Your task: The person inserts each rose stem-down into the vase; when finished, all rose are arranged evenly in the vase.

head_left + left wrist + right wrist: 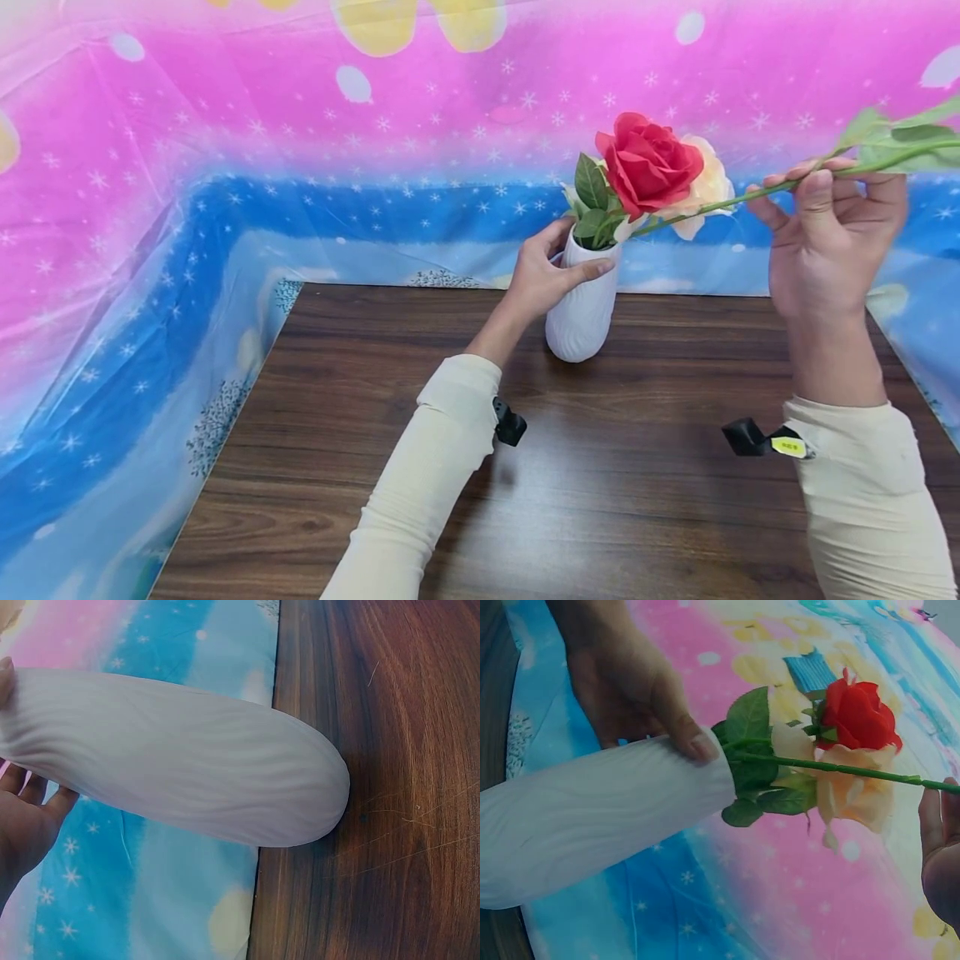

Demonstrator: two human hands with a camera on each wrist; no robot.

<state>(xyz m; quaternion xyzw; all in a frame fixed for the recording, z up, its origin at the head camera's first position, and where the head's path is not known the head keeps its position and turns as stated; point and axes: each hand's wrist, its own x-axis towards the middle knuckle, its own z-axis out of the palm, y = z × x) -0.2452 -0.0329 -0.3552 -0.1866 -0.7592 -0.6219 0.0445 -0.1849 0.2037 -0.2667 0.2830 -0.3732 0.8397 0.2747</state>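
A white vase (581,321) with a wavy surface stands on the table near its back edge. My left hand (542,271) grips it just under the rim, the thumb across the near side. From its mouth rise a red rose (649,163), a peach-coloured flower (711,185) and green leaves (591,182). To the right, my right hand (840,229) pinches a long green stem (720,204) between thumb and fingers. This stem slants down to the left, and its lower end reaches the vase mouth in the right wrist view. Its upper end runs out of the head view.
The dark wooden table (360,400) ends just behind the vase. A pink and blue patterned cloth (420,108) hangs behind it and along the sides. Small black wrist cameras (512,423) jut from both cream sleeves (427,467).
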